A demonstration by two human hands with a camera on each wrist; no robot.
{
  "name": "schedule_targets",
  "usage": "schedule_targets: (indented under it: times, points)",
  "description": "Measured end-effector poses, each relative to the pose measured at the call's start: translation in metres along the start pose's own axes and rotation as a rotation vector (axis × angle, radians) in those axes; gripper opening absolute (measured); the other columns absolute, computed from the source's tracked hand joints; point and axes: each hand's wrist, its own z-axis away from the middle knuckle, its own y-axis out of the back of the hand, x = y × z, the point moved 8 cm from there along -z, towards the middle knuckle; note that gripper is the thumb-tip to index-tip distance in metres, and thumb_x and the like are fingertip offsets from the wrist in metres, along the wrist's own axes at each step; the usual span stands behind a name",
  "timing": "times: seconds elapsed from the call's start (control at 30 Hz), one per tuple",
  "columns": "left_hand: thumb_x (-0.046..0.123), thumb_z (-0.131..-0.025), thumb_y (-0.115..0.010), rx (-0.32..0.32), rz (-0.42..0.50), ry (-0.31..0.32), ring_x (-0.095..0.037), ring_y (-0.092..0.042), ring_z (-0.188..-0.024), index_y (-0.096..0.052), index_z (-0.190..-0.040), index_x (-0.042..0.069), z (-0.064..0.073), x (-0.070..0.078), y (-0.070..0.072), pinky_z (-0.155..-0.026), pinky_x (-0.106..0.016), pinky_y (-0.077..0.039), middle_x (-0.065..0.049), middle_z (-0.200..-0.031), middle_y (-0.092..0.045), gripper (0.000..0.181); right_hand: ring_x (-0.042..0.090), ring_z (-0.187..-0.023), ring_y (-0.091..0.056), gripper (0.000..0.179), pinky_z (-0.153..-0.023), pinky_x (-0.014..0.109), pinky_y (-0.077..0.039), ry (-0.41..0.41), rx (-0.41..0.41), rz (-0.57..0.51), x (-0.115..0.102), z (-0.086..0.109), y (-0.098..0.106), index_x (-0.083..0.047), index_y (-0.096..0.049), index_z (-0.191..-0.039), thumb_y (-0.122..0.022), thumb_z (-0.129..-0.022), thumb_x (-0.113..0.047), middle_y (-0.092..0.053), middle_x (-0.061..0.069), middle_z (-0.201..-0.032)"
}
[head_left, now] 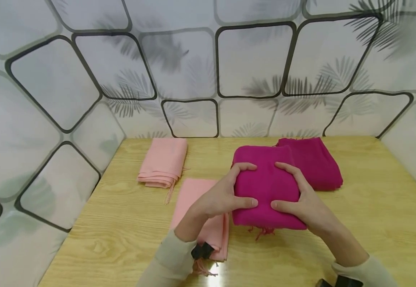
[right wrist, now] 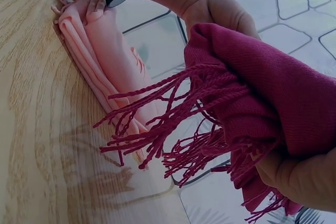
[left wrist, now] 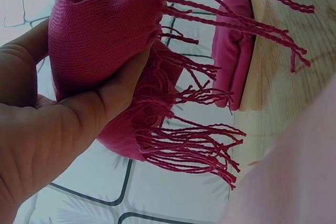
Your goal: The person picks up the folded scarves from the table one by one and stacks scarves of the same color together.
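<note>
Well, I see the left hand point(head_left: 220, 199) and right hand point(head_left: 309, 205) grasping a folded magenta scarf point(head_left: 265, 181) right of frame centre; two pink scarves point(head_left: 164, 157) lie left.

Folded magenta cloth point(head_left: 263, 181) held above table point(head_left: 96, 239), braided fringe point(right wrist: 212, 80) dangling.

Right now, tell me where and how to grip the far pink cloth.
I'd pinch the far pink cloth by its near edge, from the near side: its stacked folds face that way, so one pinch likely catches several. Stay left of the fringe at its right corner.
</note>
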Motion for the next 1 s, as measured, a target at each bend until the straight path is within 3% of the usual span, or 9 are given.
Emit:
schedule_targets:
  times: [0.4, 0.77, 1.0]
  points:
    - [0.008, -0.089, -0.073, -0.015, 0.022, 0.007, -0.018, -0.059, -0.111, -0.033, -0.143, 0.03, 0.0003, -0.0006, -0.0032, -0.087, -0.033, -0.053, -0.009, -0.129, -0.05, 0.071, 0.021, -0.106, -0.064, 0.066, -0.078, 0.036, -0.058, 0.067, -0.022, -0.091, -0.0033, 0.0014, -0.0016, -0.022, -0.04, -0.146, -0.068, -0.09, -0.001, -0.049, 0.013, -0.13]
    - [0.008, -0.087, -0.074, -0.01, 0.035, 0.019, -0.018, -0.059, -0.111, -0.033, -0.143, 0.03, 0.002, -0.0008, -0.0044, -0.086, -0.033, -0.054, -0.007, -0.128, -0.051, 0.072, 0.022, -0.107, -0.063, 0.065, -0.079, 0.036, -0.058, 0.045, -0.027, -0.088, -0.0028, 0.0029, -0.0026, -0.022, -0.041, -0.145, -0.069, -0.09, -0.002, -0.047, 0.016, -0.131]
    - [0.006, -0.088, -0.072, -0.04, 0.047, 0.009, -0.017, -0.06, -0.109, -0.033, -0.143, 0.027, 0.0013, 0.0011, -0.0063, -0.086, -0.033, -0.054, -0.008, -0.129, -0.051, 0.071, 0.023, -0.108, -0.062, 0.066, -0.079, 0.037, -0.058, 0.018, -0.021, -0.075, -0.0019, 0.0042, -0.0024, -0.024, -0.04, -0.145, -0.07, -0.09, -0.004, -0.045, 0.016, -0.132]
